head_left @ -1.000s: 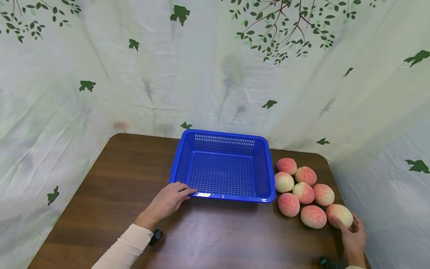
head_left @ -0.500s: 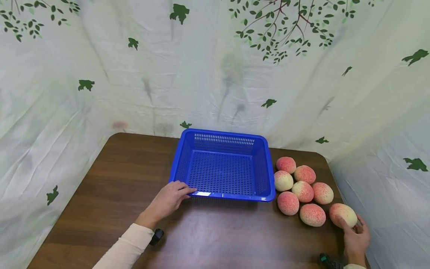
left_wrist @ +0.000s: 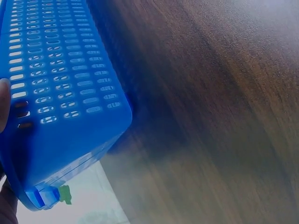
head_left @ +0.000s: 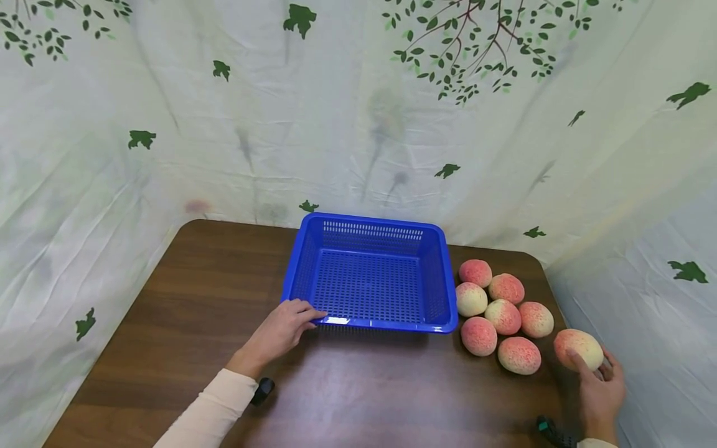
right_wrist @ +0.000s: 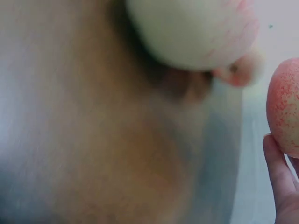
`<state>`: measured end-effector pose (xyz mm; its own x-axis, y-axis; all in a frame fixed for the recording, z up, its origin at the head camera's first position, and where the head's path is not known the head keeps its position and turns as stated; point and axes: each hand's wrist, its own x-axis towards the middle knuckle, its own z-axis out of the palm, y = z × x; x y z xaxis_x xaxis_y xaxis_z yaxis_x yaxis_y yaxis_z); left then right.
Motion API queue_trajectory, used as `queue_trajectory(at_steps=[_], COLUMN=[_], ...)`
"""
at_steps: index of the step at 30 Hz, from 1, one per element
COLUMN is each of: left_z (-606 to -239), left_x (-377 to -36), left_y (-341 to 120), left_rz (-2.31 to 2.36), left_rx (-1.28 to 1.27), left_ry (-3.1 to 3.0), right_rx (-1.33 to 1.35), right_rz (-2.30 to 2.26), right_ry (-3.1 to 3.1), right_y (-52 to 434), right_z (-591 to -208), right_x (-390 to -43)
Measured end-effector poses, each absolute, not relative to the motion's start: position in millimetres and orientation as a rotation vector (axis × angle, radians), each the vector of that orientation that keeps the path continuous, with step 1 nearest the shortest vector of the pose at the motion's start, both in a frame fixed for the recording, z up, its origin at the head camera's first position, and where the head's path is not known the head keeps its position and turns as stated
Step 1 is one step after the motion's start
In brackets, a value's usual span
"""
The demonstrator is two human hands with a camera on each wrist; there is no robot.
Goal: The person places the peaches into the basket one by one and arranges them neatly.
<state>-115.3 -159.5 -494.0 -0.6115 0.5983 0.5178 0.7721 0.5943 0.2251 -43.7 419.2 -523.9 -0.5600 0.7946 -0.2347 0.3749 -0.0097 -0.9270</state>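
A blue plastic basket [head_left: 386,326] with slotted walls sits on the table, and nothing lies inside it. My left hand [head_left: 282,330] grips the front left corner of its rim. The left wrist view shows the basket's outer wall [left_wrist: 60,154] close up, with a bit of the hand at the left edge. At the table's right side, my right hand [head_left: 602,392] holds a pink and cream peach [head_left: 579,350] between thumb and fingers, just above the tabletop. That peach [right_wrist: 286,107] also appears at the right edge of the right wrist view.
Several more peaches [head_left: 503,317] are clustered on the table right of the basket, one touching or nearly touching its side. The brown wooden table [head_left: 224,267] is bordered by a leaf-printed curtain [head_left: 347,124] at the back and both sides.
My right hand has lifted the peach away from the cluster, shifting it rightward and slightly up. My left hand and the basket have stayed in place.
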Motion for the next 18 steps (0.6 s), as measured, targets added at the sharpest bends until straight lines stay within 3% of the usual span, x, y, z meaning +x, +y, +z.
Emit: queue_trajectory(at_steps=[9, 18], left_z=[-491.5, -488.9], left_x=[-116.2, -116.7], left_y=[-157.4, -160.2], left_rz=[-0.629, -0.597], left_rx=[-1.113, -1.137], left_ry=[-2.430, -2.474], right_rx=[-1.010, -0.813], right_rz=[1.560, 1.529], right_ry=[-2.133, -2.280], right_y=[395.2, 365.7], right_z=[-488.0, -476.6], right_x=[-58.5, -85.1])
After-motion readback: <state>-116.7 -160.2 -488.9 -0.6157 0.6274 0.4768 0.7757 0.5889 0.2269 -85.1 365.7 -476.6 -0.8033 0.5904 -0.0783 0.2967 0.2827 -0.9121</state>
